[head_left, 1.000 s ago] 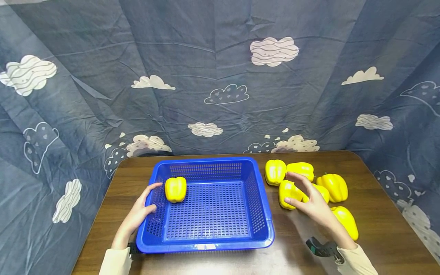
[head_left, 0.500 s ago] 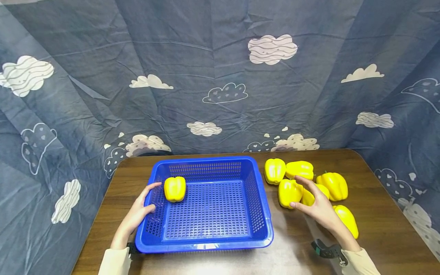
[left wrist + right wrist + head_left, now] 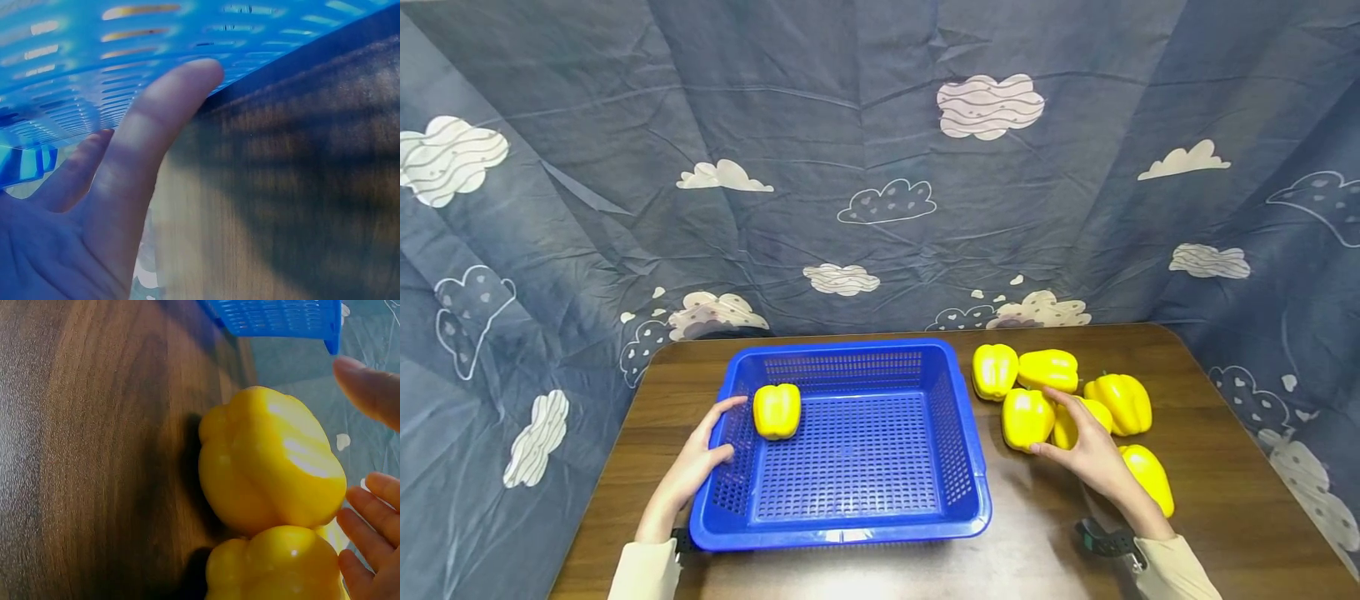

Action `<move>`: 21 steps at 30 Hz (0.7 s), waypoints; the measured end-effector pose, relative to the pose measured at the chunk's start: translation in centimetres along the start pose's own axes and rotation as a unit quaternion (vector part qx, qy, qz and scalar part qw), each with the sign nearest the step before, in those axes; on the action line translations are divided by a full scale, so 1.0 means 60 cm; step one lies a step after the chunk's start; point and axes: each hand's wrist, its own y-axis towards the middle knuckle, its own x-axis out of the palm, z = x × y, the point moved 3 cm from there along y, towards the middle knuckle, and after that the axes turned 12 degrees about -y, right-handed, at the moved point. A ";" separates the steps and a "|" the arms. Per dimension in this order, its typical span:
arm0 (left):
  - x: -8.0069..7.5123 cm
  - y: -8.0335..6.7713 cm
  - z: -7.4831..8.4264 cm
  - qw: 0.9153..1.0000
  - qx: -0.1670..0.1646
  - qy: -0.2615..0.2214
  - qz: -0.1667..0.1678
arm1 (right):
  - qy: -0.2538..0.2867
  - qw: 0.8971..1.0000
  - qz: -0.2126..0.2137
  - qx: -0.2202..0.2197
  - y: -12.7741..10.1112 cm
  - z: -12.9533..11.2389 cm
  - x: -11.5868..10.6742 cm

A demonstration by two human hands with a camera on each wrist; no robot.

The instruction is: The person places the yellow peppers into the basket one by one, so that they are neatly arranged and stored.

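Observation:
My left hand [image 3: 693,461] is at the left side of a blue plastic basket [image 3: 838,536], its fingers fairly straight. In the left wrist view the thumb [image 3: 165,100] lies along the slotted outer wall of the basket. One yellow bell pepper [image 3: 777,412] sits inside, near the left wall. Right of the basket, my right hand [image 3: 1091,454] hovers over a group of peppers, thumb and fingers spread. Nearest to it is a yellow bell pepper [image 3: 1027,419], which in the right wrist view appears as a large pepper [image 3: 269,459] with the fingertips right at its side. Nothing is gripped.
Several more yellow bell peppers lie around the right hand: one at the back [image 3: 995,372], one on its side [image 3: 1048,370], one farther right [image 3: 1120,404] and one by the wrist [image 3: 1147,477]. A cloud-print curtain [image 3: 887,150] hangs behind the wooden table [image 3: 1247,500].
My right hand first shifts slightly right, then its fingers settle close to the nearest pepper. The view drifts slightly. My left hand stays at the basket's side.

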 end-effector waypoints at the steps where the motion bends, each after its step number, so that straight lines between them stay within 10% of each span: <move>1: -0.001 -0.001 0.000 1.000 0.001 0.001 0.000 | -0.004 1.000 0.001 -0.001 0.001 0.001 0.001; 21: -0.001 0.000 0.000 1.000 0.015 -0.002 -0.009 | -0.082 0.995 0.008 -0.050 0.011 0.005 0.022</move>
